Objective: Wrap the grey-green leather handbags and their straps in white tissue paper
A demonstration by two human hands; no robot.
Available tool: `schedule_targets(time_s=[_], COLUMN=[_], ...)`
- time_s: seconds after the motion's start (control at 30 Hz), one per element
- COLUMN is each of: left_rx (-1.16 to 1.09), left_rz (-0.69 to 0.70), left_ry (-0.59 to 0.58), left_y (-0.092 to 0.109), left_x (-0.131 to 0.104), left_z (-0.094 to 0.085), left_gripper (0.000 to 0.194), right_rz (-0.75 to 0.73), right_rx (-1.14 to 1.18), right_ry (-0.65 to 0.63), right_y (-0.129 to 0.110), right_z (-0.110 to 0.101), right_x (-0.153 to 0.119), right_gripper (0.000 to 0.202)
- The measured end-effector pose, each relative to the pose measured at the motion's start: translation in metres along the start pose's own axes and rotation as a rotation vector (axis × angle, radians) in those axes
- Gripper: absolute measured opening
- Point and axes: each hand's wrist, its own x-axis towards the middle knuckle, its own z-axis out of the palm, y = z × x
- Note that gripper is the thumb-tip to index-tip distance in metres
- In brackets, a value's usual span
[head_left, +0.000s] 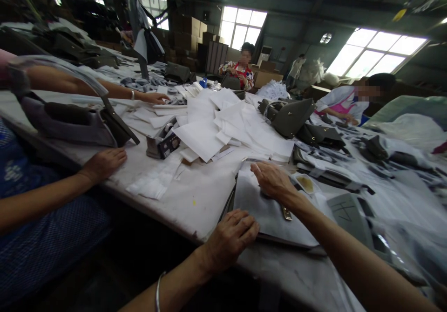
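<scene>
A dark handbag [228, 205] lies flat at the table's near edge, its top covered by a white sheet [268, 223]. My left hand [233, 234], with a bangle on the wrist, is closed over the handbag's near left edge, fingers curled. Across the upper part of the sheet lies my right hand [274, 180], fingers stretched out and palm down. A gold-coloured metal clasp [287, 213] shows beside the right wrist. Just beyond that wrist is a small dish with something yellowish [305, 184]. What is under my right palm is hidden.
Loose white sheets [202, 135] are heaped mid-table beside a small dark box [163, 143]. A co-worker's hand [104, 163] rests on the table at left near a wrapped handbag [70, 121]; another arm reaches over the sheets. More dark handbags [291, 116] crowd the right.
</scene>
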Motion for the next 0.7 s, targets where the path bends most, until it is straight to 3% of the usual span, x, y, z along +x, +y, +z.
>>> schedule_targets(time_s=[0.07, 0.13, 0.27, 0.4, 0.57, 0.7], left_rx=[-0.010, -0.023, -0.017, -0.002, -0.039, -0.055], left_rz=[-0.002, -0.004, -0.012, -0.018, -0.021, -0.023], left_ry=[0.000, 0.008, 0.029, 0.100, 0.086, 0.113], left_y=[0.000, 0.000, 0.001, 0.000, -0.001, -0.001], left_x=[0.000, 0.000, -0.002, -0.003, -0.002, -0.004], left_z=[0.000, 0.000, 0.001, 0.003, 0.003, 0.006], left_gripper=[0.030, 0.029, 0.028, 0.028, 0.029, 0.032], right_rz=[0.027, 0.079, 0.178, 0.233, 0.136, 0.237], right_rx=[-0.162, -0.104, 0.314, 0.728, 0.621, 0.765], right_ry=[0.048, 0.078, 0.117, 0.099, 0.078, 0.012], right_y=[0.002, 0.005, -0.001, -0.024, -0.033, -0.021], right_z=[-0.010, -0.019, -0.020, 0.001, 0.016, 0.009], right_x=[-0.004, -0.005, -0.013, -0.045, -0.077, -0.077], right_gripper=[0.037, 0.037, 0.041, 0.043, 0.040, 0.042])
